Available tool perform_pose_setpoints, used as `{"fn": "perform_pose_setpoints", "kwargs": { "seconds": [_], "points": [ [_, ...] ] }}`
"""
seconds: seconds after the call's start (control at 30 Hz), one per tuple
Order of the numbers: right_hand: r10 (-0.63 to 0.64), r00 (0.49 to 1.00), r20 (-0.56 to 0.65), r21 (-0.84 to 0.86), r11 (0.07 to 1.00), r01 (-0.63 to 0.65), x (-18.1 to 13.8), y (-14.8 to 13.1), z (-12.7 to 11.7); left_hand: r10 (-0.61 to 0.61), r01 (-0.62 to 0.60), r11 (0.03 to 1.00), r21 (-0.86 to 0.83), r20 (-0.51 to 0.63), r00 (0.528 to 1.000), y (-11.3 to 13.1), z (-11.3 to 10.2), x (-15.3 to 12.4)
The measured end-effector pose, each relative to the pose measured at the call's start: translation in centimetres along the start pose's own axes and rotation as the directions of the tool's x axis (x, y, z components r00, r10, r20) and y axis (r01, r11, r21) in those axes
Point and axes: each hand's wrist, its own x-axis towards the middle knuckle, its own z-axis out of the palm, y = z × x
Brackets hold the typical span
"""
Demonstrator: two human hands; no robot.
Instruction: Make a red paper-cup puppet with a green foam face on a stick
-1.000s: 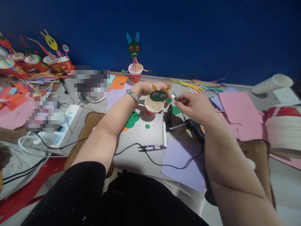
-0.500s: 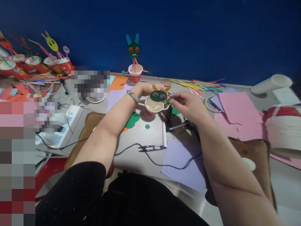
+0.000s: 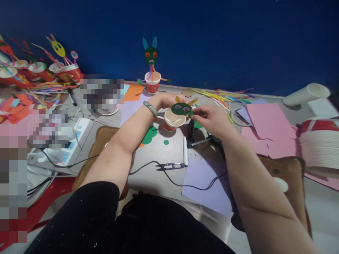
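My left hand is closed round the back of a red paper cup and tilts its mouth toward me. A dark green paper face with two eyes and yellow ears stands above the cup's rim. My right hand pinches at the right edge of that green face, fingertips together. What the fingertips hold is too small to make out. A finished cup figure with a green head and blue ears stands behind, by the blue wall.
A black glue gun and its cable lie under my right wrist. A white marker and purple snips lie on the grey table, with purple paper, pink paper, stacked cups, a power strip and more cup figures at far left.
My right hand moved left from apart to the right edge of the green face. The cup and face shifted slightly right and tilted more.
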Motion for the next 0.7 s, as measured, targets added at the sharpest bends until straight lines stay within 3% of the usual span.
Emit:
{"fn": "perform_pose_setpoints", "kwargs": {
  "seconds": [0.4,0.7],
  "points": [
    [0.021,1.0,0.014,-0.01,1.0,-0.021,-0.1,-0.2,-0.1,0.098,-0.097,0.994,-0.04,0.028,0.995,-1.1,-0.3,0.5],
    [0.023,1.0,0.014,-0.017,1.0,-0.023,-0.1,-0.1,0.0,0.035,-0.035,0.999,-0.014,-0.029,0.999,-0.6,0.0,0.1]
  ]
}}
